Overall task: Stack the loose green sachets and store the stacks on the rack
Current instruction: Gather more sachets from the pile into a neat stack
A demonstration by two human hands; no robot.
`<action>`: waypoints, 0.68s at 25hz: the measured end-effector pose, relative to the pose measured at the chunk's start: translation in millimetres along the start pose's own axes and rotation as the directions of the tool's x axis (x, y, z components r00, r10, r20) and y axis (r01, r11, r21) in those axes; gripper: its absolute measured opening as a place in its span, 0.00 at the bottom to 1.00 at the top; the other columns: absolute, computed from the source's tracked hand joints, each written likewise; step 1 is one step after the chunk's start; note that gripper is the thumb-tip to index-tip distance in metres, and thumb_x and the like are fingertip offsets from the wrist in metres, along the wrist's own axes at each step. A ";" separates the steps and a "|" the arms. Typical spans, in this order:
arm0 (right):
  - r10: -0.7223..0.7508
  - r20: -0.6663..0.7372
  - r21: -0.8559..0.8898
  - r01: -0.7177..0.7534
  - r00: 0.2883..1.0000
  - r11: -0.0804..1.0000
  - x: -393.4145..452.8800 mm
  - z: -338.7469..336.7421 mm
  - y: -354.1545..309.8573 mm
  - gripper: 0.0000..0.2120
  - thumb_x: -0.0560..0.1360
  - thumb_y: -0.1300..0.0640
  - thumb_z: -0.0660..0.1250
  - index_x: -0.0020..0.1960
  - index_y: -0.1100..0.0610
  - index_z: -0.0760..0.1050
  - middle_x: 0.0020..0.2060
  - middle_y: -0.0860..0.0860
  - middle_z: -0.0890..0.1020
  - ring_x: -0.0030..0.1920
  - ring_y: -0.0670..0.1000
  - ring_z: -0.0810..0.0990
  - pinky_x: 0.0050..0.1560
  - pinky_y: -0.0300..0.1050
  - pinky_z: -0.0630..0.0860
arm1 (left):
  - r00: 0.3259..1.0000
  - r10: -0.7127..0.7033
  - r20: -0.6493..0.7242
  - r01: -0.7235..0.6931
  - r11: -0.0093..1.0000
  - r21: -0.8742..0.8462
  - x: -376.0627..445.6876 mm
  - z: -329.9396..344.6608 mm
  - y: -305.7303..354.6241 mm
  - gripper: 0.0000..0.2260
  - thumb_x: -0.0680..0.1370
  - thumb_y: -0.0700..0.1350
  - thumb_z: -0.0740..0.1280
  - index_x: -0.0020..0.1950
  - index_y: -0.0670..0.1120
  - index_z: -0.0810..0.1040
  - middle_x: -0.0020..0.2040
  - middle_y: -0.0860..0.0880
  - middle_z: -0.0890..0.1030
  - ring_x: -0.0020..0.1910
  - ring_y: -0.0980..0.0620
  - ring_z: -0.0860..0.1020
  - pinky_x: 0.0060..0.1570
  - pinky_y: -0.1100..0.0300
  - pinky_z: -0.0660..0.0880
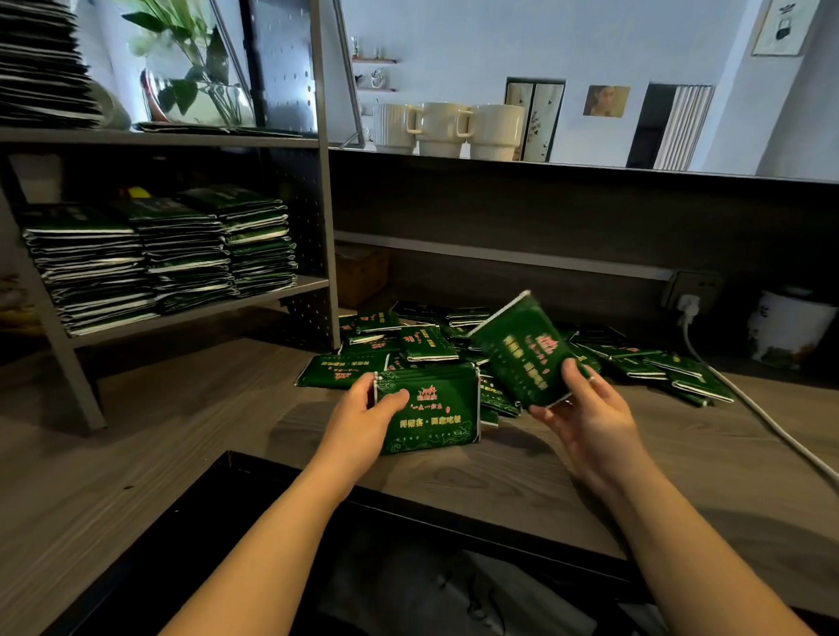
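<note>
At the table's (473,486) centre, the left hand (357,422) gripped a small stack (428,408) while the right hand (590,419) pinched one tilted sachet (521,350) at its two o'clock. Slick packets could have slid askew on joining. The loose pile (407,341) lay at twelve, the rack (172,261) at ten.

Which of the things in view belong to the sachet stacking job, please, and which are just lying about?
Job: left hand gripping a sachet stack; right hand holding sachets; loose pile; rack with stored stacks.

Lying about: three mugs, plant vase, white cable, white pot.
</note>
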State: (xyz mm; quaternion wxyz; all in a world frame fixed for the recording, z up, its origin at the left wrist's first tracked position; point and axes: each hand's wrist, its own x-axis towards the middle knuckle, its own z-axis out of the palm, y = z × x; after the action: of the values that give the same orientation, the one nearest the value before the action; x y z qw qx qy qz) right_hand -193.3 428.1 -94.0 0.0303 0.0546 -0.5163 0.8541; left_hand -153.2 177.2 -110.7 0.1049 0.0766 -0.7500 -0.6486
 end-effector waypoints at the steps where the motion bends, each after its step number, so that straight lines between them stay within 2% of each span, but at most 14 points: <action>1: 0.015 0.050 -0.047 -0.013 0.999 0.999 -0.6 1.7 3.0 0.06 0.80 0.59 0.64 0.51 0.61 0.77 0.44 0.55 0.85 0.43 0.53 0.85 0.36 0.42 0.82 | 1.000 0.003 0.000 -0.003 1.000 0.019 -2.3 0.2 1.3 0.32 0.80 0.55 0.66 0.81 0.50 0.57 0.79 0.49 0.61 0.77 0.47 0.61 0.74 0.49 0.60; 4: 0.044 0.160 -0.261 -0.001 0.986 0.965 -3.2 7.7 12.6 0.02 0.76 0.64 0.68 0.48 0.63 0.77 0.45 0.57 0.85 0.45 0.54 0.84 0.41 0.41 0.82 | 1.000 0.029 -0.005 -0.029 0.997 0.074 -7.6 -1.5 3.9 0.31 0.81 0.55 0.64 0.81 0.49 0.55 0.80 0.49 0.60 0.78 0.48 0.60 0.73 0.51 0.60; 6: 0.065 0.170 -0.407 0.010 0.983 0.913 -2.9 8.4 18.4 0.06 0.75 0.69 0.69 0.51 0.63 0.78 0.47 0.58 0.84 0.45 0.54 0.83 0.42 0.41 0.82 | 1.000 0.023 0.017 -0.025 0.997 0.079 -11.1 -2.1 6.8 0.31 0.82 0.55 0.63 0.81 0.50 0.55 0.80 0.50 0.59 0.78 0.49 0.59 0.73 0.52 0.60; 8: 0.054 0.152 -0.547 0.039 0.987 0.836 -3.3 10.1 21.9 0.06 0.74 0.69 0.70 0.49 0.62 0.79 0.45 0.59 0.84 0.42 0.55 0.82 0.36 0.42 0.82 | 0.999 0.011 0.041 -0.013 0.998 0.068 -13.8 -2.2 8.4 0.29 0.82 0.55 0.62 0.81 0.51 0.56 0.80 0.51 0.59 0.78 0.50 0.58 0.73 0.53 0.59; 11: 0.008 0.165 -0.639 0.101 0.986 0.762 -2.6 10.0 27.2 0.05 0.73 0.66 0.73 0.43 0.60 0.78 0.38 0.59 0.80 0.36 0.53 0.79 0.29 0.46 0.79 | 0.995 -0.005 0.096 -0.002 0.997 0.072 -19.9 -0.7 11.9 0.27 0.83 0.58 0.57 0.81 0.53 0.56 0.80 0.52 0.58 0.79 0.52 0.56 0.74 0.54 0.56; 14: -0.033 0.178 -0.725 0.154 0.983 0.671 -2.5 11.0 31.2 0.10 0.71 0.60 0.77 0.38 0.57 0.76 0.34 0.55 0.79 0.31 0.51 0.77 0.32 0.49 0.79 | 0.988 -0.004 0.156 -0.013 0.995 0.104 -21.4 1.5 13.2 0.37 0.76 0.69 0.53 0.81 0.54 0.53 0.81 0.52 0.57 0.79 0.51 0.56 0.75 0.52 0.53; 15: -0.054 0.184 -0.768 0.178 0.981 0.615 -2.2 11.1 31.7 0.11 0.70 0.58 0.77 0.38 0.55 0.75 0.34 0.53 0.79 0.32 0.51 0.77 0.33 0.48 0.77 | 0.983 -0.004 0.181 -0.020 0.991 0.134 -21.1 2.0 12.5 0.42 0.72 0.73 0.55 0.81 0.55 0.51 0.80 0.52 0.59 0.78 0.50 0.58 0.76 0.50 0.55; 17: -0.096 0.208 -0.827 0.228 0.973 0.515 -1.1 10.0 32.5 0.12 0.69 0.54 0.79 0.42 0.50 0.75 0.38 0.50 0.80 0.39 0.50 0.78 0.40 0.44 0.75 | 0.980 -0.010 0.198 -0.034 0.975 0.218 -19.1 1.5 9.7 0.50 0.65 0.77 0.66 0.80 0.58 0.52 0.78 0.51 0.65 0.75 0.48 0.65 0.75 0.44 0.62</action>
State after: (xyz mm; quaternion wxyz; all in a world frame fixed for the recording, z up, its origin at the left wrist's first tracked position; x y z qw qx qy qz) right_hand -195.1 404.1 -118.1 0.0975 0.1388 -0.8581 0.4847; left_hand -134.9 184.9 -102.4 0.0244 0.0182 -0.8245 -0.5650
